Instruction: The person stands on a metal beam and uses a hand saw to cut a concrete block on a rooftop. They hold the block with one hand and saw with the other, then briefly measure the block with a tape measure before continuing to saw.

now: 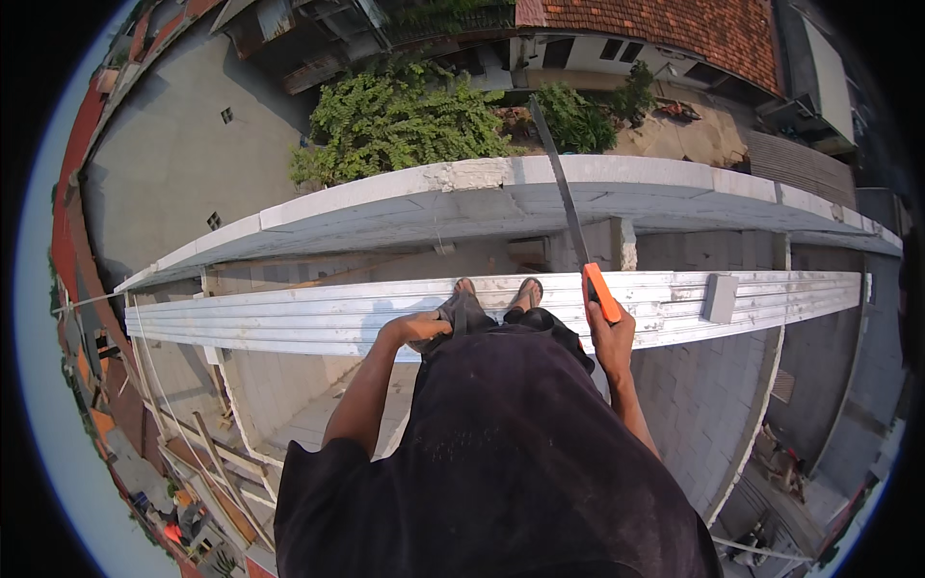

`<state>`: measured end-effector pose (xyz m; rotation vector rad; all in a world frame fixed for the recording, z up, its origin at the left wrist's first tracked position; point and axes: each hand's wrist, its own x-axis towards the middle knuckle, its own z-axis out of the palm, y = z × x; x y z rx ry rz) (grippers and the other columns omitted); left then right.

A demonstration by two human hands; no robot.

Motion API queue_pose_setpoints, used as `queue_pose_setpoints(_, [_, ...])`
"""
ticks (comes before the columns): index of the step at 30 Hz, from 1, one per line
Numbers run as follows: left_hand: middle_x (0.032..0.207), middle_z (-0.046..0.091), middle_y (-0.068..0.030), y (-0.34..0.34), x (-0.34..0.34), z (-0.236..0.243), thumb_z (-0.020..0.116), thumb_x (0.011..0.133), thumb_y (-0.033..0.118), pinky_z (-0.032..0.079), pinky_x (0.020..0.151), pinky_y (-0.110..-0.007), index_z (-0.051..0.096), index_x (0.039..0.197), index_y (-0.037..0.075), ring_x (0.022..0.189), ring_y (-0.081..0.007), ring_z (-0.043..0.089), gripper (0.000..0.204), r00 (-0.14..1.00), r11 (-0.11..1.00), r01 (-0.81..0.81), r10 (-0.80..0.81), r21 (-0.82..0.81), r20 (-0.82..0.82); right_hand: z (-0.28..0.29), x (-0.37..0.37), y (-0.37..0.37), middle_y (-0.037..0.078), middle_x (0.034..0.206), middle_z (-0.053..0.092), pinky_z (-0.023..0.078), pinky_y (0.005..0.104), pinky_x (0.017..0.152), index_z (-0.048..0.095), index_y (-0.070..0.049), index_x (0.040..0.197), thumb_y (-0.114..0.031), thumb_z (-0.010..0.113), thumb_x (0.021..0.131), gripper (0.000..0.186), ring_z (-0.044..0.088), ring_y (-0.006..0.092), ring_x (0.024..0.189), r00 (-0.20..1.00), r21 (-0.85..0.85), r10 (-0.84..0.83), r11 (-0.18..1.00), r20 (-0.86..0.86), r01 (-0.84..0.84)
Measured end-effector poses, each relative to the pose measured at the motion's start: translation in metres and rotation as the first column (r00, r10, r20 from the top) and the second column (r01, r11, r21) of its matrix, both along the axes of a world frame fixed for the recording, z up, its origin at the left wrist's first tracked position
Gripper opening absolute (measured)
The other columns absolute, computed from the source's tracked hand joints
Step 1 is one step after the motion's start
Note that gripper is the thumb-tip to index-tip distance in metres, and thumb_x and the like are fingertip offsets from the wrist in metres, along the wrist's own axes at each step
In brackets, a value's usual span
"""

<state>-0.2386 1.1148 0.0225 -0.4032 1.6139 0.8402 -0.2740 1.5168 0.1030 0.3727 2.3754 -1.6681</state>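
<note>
My right hand point(613, 337) is closed around the orange handle of a handsaw point(562, 183). Its long blade points up and away from me, crossing over the pale wall top. At my left thigh, my left hand point(420, 328) is closed on the dark cloth of my trouser leg point(461, 314), with its fingers partly hidden. My feet, in sandals, stand on a long ribbed silvery-white platform point(289, 313). To the right, a small grey block point(720, 299) lies on that platform.
A light block wall point(385, 197) curves across in front of the platform. Below are room partitions point(761, 405) and floors at a clear drop. Wooden poles point(217, 453) stand at lower left. Beyond the wall are a leafy tree point(405, 116) and a tiled roof point(674, 34).
</note>
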Motion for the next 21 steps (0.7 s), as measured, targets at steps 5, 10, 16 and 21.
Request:
queue_pose_setpoints(5, [0.141, 0.06, -0.0151, -0.015, 0.013, 0.009, 0.066, 0.093, 0.039, 0.059, 0.099, -0.045, 0.054, 0.145, 0.015, 0.125, -0.031, 0.062, 0.058, 0.981, 0.972, -0.192, 0.188, 0.138, 0.04, -0.007, -0.003, 0.016, 0.002, 0.072, 0.058, 0.043, 0.0323, 0.066, 0.069, 0.006, 0.1, -0.019, 0.07, 0.099, 0.026, 0.049, 0.0103, 0.071, 0.999, 0.02, -0.029, 0.999, 0.022, 0.028])
queue_pose_setpoints(10, [0.141, 0.061, -0.0218, -0.009, 0.006, 0.009, 0.063, 0.095, 0.044, 0.059, 0.098, -0.05, 0.059, 0.139, 0.012, 0.125, -0.0376, 0.064, 0.054, 0.987, 0.993, 0.096, -0.104, -0.07, -0.126, 0.001, -0.012, 0.011, 0.003, 0.073, 0.058, 0.043, 0.0324, 0.065, 0.068, 0.006, 0.097, -0.02, 0.069, 0.099, 0.026, 0.049, 0.0102, 0.07, 0.996, 0.039, -0.042, 0.998, -0.077, 0.045])
queue_pose_setpoints(16, [0.121, 0.072, -0.0156, -0.053, 0.015, -0.011, 0.059, 0.094, 0.049, 0.054, 0.094, -0.042, 0.068, 0.118, 0.005, 0.111, -0.0332, 0.069, 0.051, 0.904, 0.998, -0.013, -0.014, -0.06, -0.427, 0.007, -0.005, -0.034, -0.004, 0.062, 0.049, 0.028, 0.0257, 0.048, 0.059, -0.006, 0.08, -0.025, 0.068, 0.104, 0.032, 0.04, 0.0047, 0.052, 0.977, -0.123, -0.209, 0.971, -0.034, 0.203])
queue_pose_setpoints(21, [0.12, 0.07, -0.0063, -0.125, 0.023, -0.004, 0.065, 0.09, 0.036, 0.054, 0.093, -0.037, 0.069, 0.124, 0.007, 0.11, -0.0171, 0.065, 0.045, 0.877, 0.835, -0.429, 0.477, 0.345, -0.063, -0.008, 0.008, -0.081, -0.004, 0.066, 0.051, 0.03, 0.0254, 0.05, 0.057, -0.006, 0.08, -0.021, 0.066, 0.104, 0.03, 0.043, 0.0054, 0.055, 0.962, -0.185, -0.273, 0.944, 0.03, 0.273])
